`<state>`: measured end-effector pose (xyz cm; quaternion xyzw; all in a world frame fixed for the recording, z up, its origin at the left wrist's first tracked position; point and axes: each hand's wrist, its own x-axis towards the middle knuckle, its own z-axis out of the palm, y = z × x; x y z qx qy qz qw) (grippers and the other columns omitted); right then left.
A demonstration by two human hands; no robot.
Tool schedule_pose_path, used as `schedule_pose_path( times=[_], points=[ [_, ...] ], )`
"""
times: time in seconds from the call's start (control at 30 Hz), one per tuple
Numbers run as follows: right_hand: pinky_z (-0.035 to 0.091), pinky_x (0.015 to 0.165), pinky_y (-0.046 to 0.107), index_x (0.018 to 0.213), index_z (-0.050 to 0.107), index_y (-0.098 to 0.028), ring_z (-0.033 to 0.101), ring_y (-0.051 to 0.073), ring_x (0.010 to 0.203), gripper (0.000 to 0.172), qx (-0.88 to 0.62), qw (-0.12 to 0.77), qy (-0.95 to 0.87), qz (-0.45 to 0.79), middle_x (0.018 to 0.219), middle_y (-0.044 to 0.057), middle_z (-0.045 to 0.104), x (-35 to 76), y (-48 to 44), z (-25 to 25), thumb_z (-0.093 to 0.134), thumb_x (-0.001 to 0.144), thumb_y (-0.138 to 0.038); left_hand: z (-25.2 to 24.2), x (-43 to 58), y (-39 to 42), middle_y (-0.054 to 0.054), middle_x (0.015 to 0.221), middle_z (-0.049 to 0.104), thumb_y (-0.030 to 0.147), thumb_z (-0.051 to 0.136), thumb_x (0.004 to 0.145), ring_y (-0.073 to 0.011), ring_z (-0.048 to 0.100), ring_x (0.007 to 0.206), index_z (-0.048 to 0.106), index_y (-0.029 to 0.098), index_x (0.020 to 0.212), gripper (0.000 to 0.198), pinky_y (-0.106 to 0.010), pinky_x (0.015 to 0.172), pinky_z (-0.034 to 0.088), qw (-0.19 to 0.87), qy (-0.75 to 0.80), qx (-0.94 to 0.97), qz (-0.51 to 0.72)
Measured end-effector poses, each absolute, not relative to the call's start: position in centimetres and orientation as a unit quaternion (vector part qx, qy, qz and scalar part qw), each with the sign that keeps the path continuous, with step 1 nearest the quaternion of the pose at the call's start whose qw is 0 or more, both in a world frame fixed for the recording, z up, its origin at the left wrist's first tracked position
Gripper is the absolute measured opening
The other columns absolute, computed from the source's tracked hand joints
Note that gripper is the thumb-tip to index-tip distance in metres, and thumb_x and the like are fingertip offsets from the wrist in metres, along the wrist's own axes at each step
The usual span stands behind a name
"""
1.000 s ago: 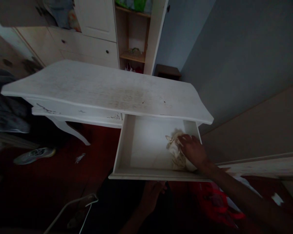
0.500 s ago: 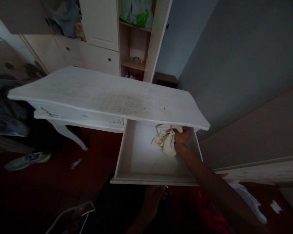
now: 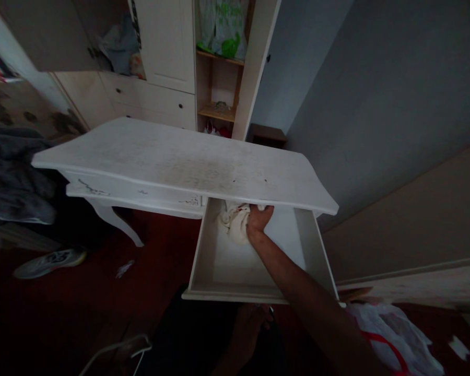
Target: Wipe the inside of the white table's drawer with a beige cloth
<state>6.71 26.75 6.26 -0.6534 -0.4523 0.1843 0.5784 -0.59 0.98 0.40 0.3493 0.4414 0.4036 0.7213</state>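
Note:
A white desk (image 3: 172, 151) stands before me with its right drawer (image 3: 235, 295) pulled out. Inside that drawer my right hand (image 3: 260, 218) is closed on a crumpled cream cloth (image 3: 237, 224), near the left back corner under the desk top. Dark or reddish marks show on the cloth, and part of it is hidden by the hand and the desk edge. Low in the view, below the drawer front, my left hand (image 3: 250, 324) is near my lap. It lies in shadow, its fingers look bent, and what they hold, if anything, is unclear.
A sneaker (image 3: 49, 262) lies on the dark red floor at left. A white hanger (image 3: 117, 347) is at lower left, a plastic bag (image 3: 395, 334) at lower right. Grey clothing (image 3: 15, 177) hangs left of the desk. Behind it stands a wardrobe (image 3: 168, 47) with open shelves.
My right hand has moved left inside the drawer, taking the cloth from the right side toward the left back corner. The view has shifted slightly. My left hand stays low by my lap.

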Motion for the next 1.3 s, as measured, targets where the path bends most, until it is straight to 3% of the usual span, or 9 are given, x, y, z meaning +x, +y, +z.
schedule_pose_path(
  times=[0.13, 0.4, 0.6, 0.7, 0.87, 1.1, 1.3],
  points=[
    [0.042, 0.105, 0.041, 0.126, 0.047, -0.013, 0.056, 0.020, 0.114, 0.051, -0.652, 0.606, -0.408, 0.204, 0.122, 0.014, 0.061, 1.7, 26.1, 7.3, 0.052, 0.079, -0.032, 0.6, -0.7, 1.0, -0.005, 0.074, 0.067, 0.076, 0.058, 0.073, -0.0158, 0.058, 0.065, 0.067, 0.015, 0.081, 0.062, -0.029, 0.061, 0.041, 0.723, 0.440, 0.355, 0.397],
    [0.052, 0.085, 0.034, 0.108, 0.062, -0.016, 0.065, 0.021, 0.092, 0.048, -0.532, 0.540, -0.482, 0.440, 0.104, 0.006, 0.071, -0.8, 24.9, 8.6, 0.072, 0.065, -0.035, 1.2, -0.9, 1.3, -0.005, 0.073, 0.066, 0.081, 0.055, 0.070, -0.0149, 0.056, 0.062, 0.066, 0.015, 0.080, 0.067, -0.028, 0.059, 0.041, 0.723, 0.440, 0.364, 0.388],
    [0.049, 0.075, 0.028, 0.095, 0.066, -0.017, 0.061, 0.016, 0.076, 0.044, -0.479, 0.364, -0.590, 0.538, 0.085, -0.002, 0.068, 3.1, 20.8, 9.6, 0.077, 0.053, -0.022, 1.7, -0.9, 1.4, -0.005, 0.073, 0.065, 0.080, 0.059, 0.067, -0.0148, 0.056, 0.061, 0.065, 0.016, 0.079, 0.066, -0.028, 0.059, 0.044, 0.725, 0.439, 0.357, 0.393],
    [0.048, 0.073, 0.028, 0.095, 0.068, -0.017, 0.061, 0.015, 0.075, 0.039, -0.448, 0.306, -0.634, 0.551, 0.084, -0.001, 0.069, 5.9, 18.6, 11.9, 0.070, 0.056, -0.016, 1.1, -1.0, 1.4, -0.005, 0.072, 0.065, 0.082, 0.056, 0.069, -0.0154, 0.056, 0.061, 0.066, 0.017, 0.077, 0.066, -0.029, 0.059, 0.044, 0.721, 0.435, 0.367, 0.394],
    [0.050, 0.069, 0.029, 0.098, 0.070, -0.019, 0.064, 0.016, 0.074, 0.037, -0.475, 0.362, -0.644, 0.478, 0.090, 0.001, 0.072, 11.1, 17.7, 19.0, 0.069, 0.061, -0.020, -0.4, -1.0, 1.4, -0.006, 0.070, 0.067, 0.080, 0.061, 0.065, -0.0184, 0.057, 0.058, 0.068, 0.020, 0.075, 0.062, -0.032, 0.056, 0.042, 0.726, 0.449, 0.365, 0.372],
    [0.053, 0.063, 0.030, 0.094, 0.069, -0.021, 0.064, 0.018, 0.072, 0.034, -0.482, 0.526, -0.658, 0.240, 0.093, 0.002, 0.072, 16.2, 21.6, 29.6, 0.074, 0.060, -0.022, -1.0, -1.2, 1.9, -0.009, 0.070, 0.067, 0.082, 0.063, 0.060, -0.0203, 0.058, 0.056, 0.071, 0.019, 0.081, 0.067, -0.034, 0.055, 0.042, 0.730, 0.450, 0.368, 0.360],
    [0.054, 0.077, 0.038, 0.097, 0.068, -0.020, 0.066, 0.022, 0.083, 0.033, -0.471, 0.517, -0.714, 0.021, 0.094, 0.003, 0.071, 18.8, 28.9, 30.4, 0.063, 0.064, -0.020, -0.8, -1.7, 2.4, -0.009, 0.069, 0.068, 0.077, 0.068, 0.059, -0.0221, 0.061, 0.056, 0.073, 0.020, 0.084, 0.063, -0.034, 0.053, 0.046, 0.747, 0.435, 0.369, 0.341]
  ],
)
